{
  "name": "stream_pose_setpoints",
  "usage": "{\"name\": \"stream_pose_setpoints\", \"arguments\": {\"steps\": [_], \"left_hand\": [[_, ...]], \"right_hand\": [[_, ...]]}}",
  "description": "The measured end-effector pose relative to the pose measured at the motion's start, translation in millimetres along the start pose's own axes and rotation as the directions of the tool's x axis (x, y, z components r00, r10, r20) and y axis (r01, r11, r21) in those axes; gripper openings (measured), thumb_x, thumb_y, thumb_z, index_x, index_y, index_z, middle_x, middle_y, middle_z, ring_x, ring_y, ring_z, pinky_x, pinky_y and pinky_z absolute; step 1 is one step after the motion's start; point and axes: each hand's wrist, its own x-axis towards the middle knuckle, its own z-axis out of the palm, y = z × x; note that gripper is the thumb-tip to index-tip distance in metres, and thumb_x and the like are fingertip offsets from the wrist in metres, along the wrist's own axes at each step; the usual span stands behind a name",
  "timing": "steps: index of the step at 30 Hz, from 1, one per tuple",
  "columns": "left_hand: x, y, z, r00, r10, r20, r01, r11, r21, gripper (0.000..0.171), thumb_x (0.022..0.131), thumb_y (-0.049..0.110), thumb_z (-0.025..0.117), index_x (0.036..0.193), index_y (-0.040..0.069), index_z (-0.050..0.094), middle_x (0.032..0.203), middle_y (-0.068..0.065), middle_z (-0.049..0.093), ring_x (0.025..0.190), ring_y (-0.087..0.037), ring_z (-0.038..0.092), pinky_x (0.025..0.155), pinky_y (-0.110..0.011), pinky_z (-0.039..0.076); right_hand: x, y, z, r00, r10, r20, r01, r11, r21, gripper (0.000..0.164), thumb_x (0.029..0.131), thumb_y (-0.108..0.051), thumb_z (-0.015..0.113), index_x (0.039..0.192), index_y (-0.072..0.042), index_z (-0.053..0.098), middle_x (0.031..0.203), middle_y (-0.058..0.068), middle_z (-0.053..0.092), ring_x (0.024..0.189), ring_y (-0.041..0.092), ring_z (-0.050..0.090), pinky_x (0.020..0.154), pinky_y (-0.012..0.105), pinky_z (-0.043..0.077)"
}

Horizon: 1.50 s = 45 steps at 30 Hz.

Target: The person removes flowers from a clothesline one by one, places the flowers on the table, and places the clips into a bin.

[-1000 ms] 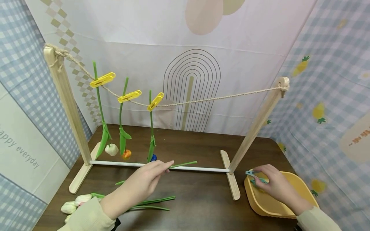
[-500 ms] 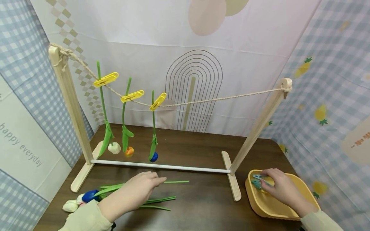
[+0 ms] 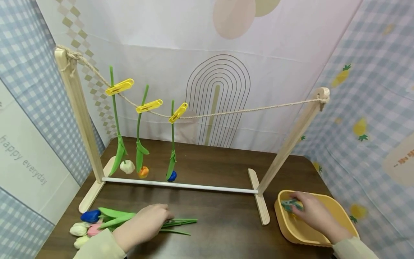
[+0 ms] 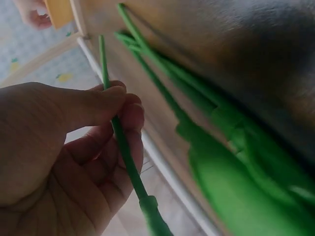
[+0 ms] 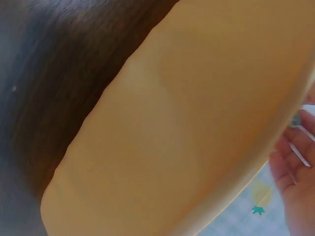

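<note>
Currently pinching one green stem [image 4: 123,147] in left hand [image 3: 145,225] off counter [image 3: 220,230]; right hand [image 3: 312,216] curled on teal clip [image 3: 289,205] inside yellow bowl [image 3: 291,233].

both hands are bare, with no rings, watch or gloves to be seen. the left hand [image 3: 147,225] comes out of a pale cream sleeve [image 3: 97,246] of soft, plain cloth, loose at the cuff. the right hand [image 3: 312,214] wears a matching cream sleeve [image 3: 354,249], seen only at the lower edge of the head view. the nails are short and unpainted.
</note>
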Motion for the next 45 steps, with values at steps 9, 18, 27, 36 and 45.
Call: {"name": "stream_pose_setpoints", "arguments": {"steps": [9,18,27,36,45], "left_hand": [[-3.6,-3.4,12.2,1.000,-0.028,0.002,0.028,0.999,0.023,0.024,0.076,-0.005,0.067,0.073,0.019,0.065,0.071,0.006,0.052,0.063,-0.016,0.056,0.052,-0.034,0.046],[-6.3,-3.9,11.3,0.999,-0.038,0.013,0.039,0.999,-0.009,0.014,0.078,0.003,0.072,0.077,0.016,0.068,0.074,0.006,0.054,0.067,-0.015,0.058,0.057,-0.033,0.048],[-6.5,-5.3,3.6,0.991,-0.088,0.099,0.096,0.992,-0.080,0.018,0.081,0.014,0.076,0.098,0.009,0.071,0.089,0.000,0.061,0.082,-0.020,0.062,0.069,-0.038,0.053],[-9.5,-4.8,-8.2,0.995,-0.092,0.049,0.098,0.987,-0.128,0.033,0.085,0.037,0.074,0.108,0.014,0.070,0.104,0.002,0.064,0.093,-0.020,0.063,0.078,-0.043,0.053],[-15.5,-8.5,-20.8,0.980,-0.160,-0.115,0.147,0.982,-0.117,0.065,0.082,0.071,0.057,0.117,0.018,0.068,0.112,0.008,0.062,0.100,-0.016,0.061,0.083,-0.041,0.052]], "right_hand": [[-2,3,4,1.000,0.023,0.019,-0.023,1.000,-0.020,0.032,0.084,-0.018,0.074,0.112,-0.007,0.064,0.098,0.003,0.066,0.085,0.021,0.062,0.066,0.041,0.051],[-4,2,5,1.000,0.008,-0.025,-0.009,0.999,-0.048,0.031,0.082,-0.017,0.076,0.110,-0.008,0.064,0.096,0.002,0.065,0.084,0.020,0.061,0.067,0.042,0.050],[-7,1,5,0.999,0.009,-0.038,-0.011,0.999,-0.043,0.030,0.083,-0.017,0.076,0.109,-0.007,0.064,0.097,0.003,0.066,0.087,0.023,0.063,0.070,0.044,0.051],[-7,-8,-1,0.997,0.029,-0.077,-0.032,0.999,-0.032,0.033,0.089,-0.017,0.068,0.117,-0.002,0.061,0.112,0.014,0.065,0.099,0.035,0.062,0.080,0.053,0.050],[-8,-37,-10,0.945,-0.098,-0.312,0.081,0.994,-0.068,0.030,0.085,-0.019,0.073,0.110,-0.004,0.065,0.103,0.011,0.066,0.092,0.031,0.062,0.072,0.050,0.052]]}}
